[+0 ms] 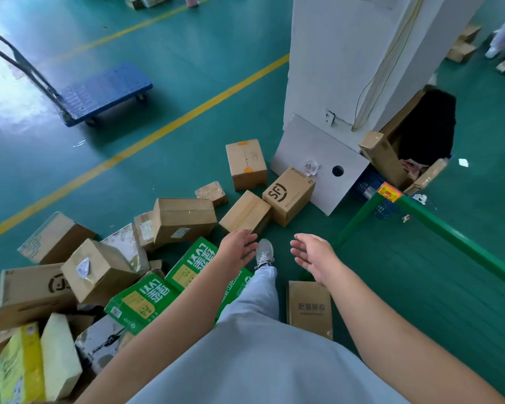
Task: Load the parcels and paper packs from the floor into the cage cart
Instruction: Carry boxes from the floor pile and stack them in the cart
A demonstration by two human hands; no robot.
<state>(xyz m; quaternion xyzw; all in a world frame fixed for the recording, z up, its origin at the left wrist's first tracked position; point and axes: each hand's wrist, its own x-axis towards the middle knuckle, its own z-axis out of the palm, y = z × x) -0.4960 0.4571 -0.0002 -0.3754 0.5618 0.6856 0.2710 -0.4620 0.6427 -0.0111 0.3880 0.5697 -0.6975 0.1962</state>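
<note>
Both hands hang empty over the green floor point(187, 83): left hand point(236, 249) and right hand point(312, 256) w/ fingers relaxed and spread, palms facing each other, touching nothing. Cardboard parcels point(184, 218) lie scattered on the floor ahead and to the left, incl. an SF Express box point(287, 195) leaning by a white board point(318, 153). Green paper packs point(142, 301) sit partly hidden under the left forearm; yellow paper packs point(21, 365) are cut off at the bottom-left edge. Only a green cart rail point(455, 237) shows at right; rest of the cage cart is out of frame. Blue platform trolley point(105, 93) stands well apart, its handle cropped.
</note>
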